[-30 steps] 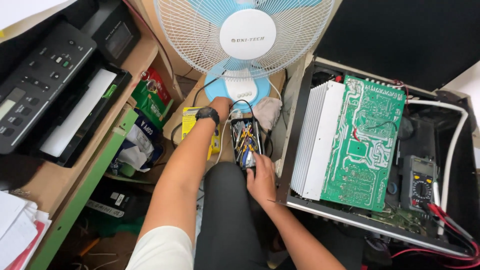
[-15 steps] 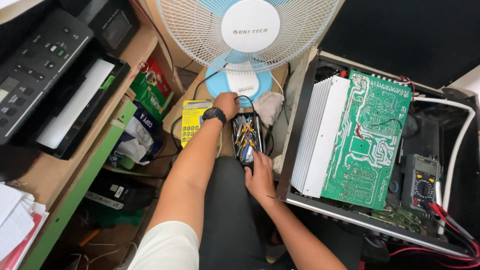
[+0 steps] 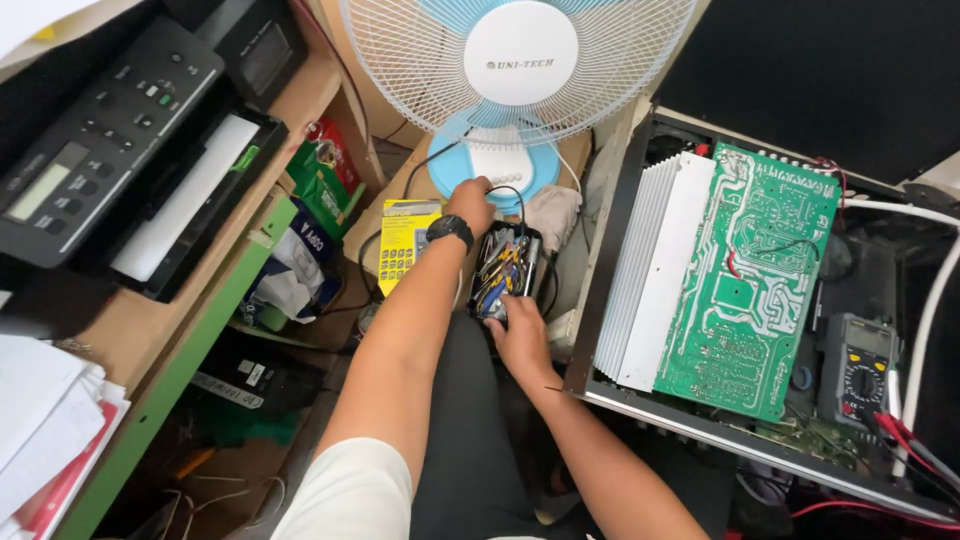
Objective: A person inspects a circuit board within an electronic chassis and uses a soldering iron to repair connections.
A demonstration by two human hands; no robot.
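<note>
Left hand (image 3: 470, 203) shifted to tool case (image 3: 505, 270) rim, grip unclear, right hand (image 3: 520, 325) clamping case

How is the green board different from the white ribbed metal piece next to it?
The circuit board is green, flat and covered in pale traces; the finned heat sink is plain white with ridged fins. The board is wider; the heat sink is narrower. Both stand tilted side by side in the open black case.

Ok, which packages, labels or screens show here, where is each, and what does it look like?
Yellow flat package: on the floor just left of the left hand, rectangular, with dark print.
Green packets: under the shelf, crumpled, with red.
Printer screen: top left, small grey rectangle on black.
Multimeter: right, grey display above a round dial.
Fan badge: white disc.
</note>
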